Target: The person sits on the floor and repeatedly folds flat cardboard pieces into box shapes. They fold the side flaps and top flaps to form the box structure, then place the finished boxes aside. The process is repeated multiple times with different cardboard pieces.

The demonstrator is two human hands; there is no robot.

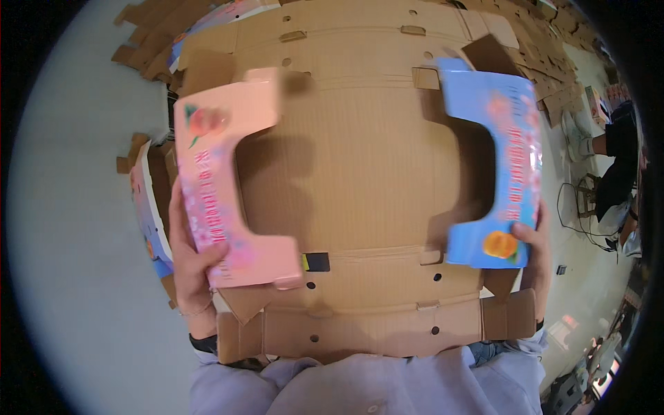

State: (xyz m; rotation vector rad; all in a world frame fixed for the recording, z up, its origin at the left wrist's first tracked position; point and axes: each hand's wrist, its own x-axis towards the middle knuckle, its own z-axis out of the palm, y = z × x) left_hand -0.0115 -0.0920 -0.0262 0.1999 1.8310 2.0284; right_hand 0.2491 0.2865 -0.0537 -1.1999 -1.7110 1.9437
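Note:
In front of me lies a partly folded cardboard box [366, 166], its brown inside facing up. Its left side is a pink printed panel [207, 173] with a peach picture, folded inward and with a wide cut-out. The matching blue printed panel [508, 166] with an orange fruit picture stands on the right. My left hand [191, 256] grips the pink panel near its lower end, thumb on the printed face. On the blue panel's outer edge, my right hand [536, 249] is closed, thumb over the print. The near flap [373, 328] spreads toward my body.
Brown cardboard pieces [546, 76] lie in layers at the far right. Another printed box [144, 197] stands just left of the work. A person's leg and light shoe [575, 137] are at the right, near black cables [584, 232] on the floor.

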